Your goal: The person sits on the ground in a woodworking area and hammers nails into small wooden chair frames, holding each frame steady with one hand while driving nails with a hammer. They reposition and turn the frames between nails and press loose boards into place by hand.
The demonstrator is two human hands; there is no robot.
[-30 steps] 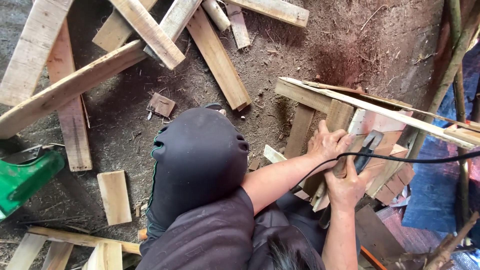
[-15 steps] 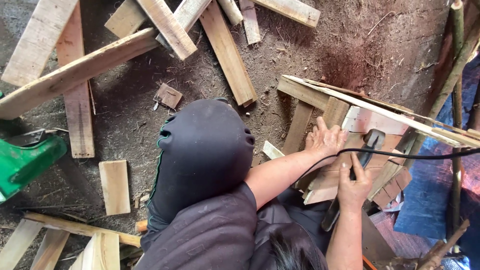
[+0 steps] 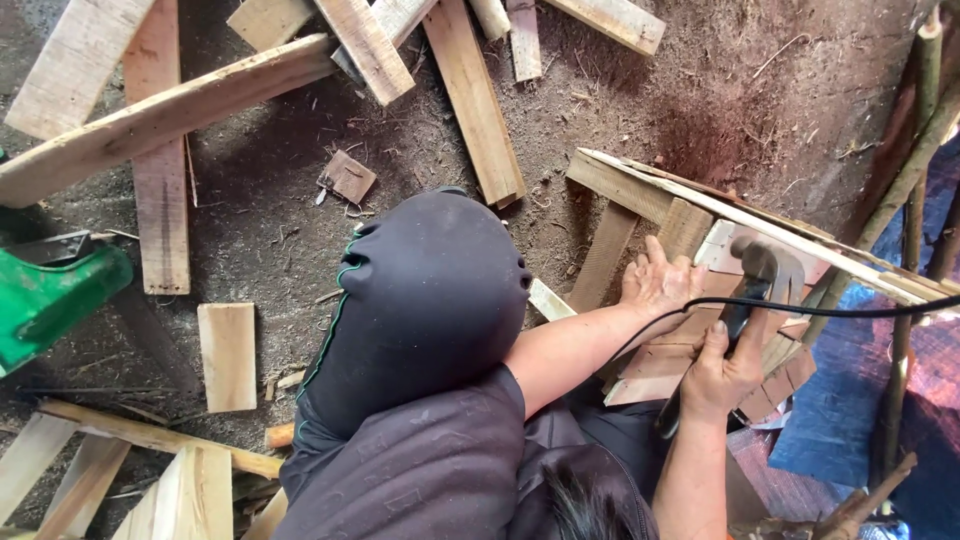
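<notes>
My left hand (image 3: pixel 655 285) lies flat, fingers spread, on a short reddish board (image 3: pixel 660 362) of a rough wooden frame (image 3: pixel 615 190) on the dirt floor. My right hand (image 3: pixel 722 372) grips the dark handle of a hammer (image 3: pixel 762 268). Its metal head is blurred and sits over a pale board just right of my left hand. A thin black cable (image 3: pixel 830 310) runs across both hands from the right. My bent knee (image 3: pixel 430 300) in black cloth fills the middle of the view.
Loose planks (image 3: pixel 160 120) lie crossed over the dirt at the top and left, and more planks (image 3: pixel 150 450) lie at the bottom left. A small board (image 3: pixel 228 355) is beside my knee. A green object (image 3: pixel 50 300) sits far left. Thin poles (image 3: pixel 905 190) and a blue tarp (image 3: pixel 835 410) are at the right.
The hammer head has moved up and to the right, away from my right wrist. My left hand stays pressed on the board. The view has shifted slightly.
</notes>
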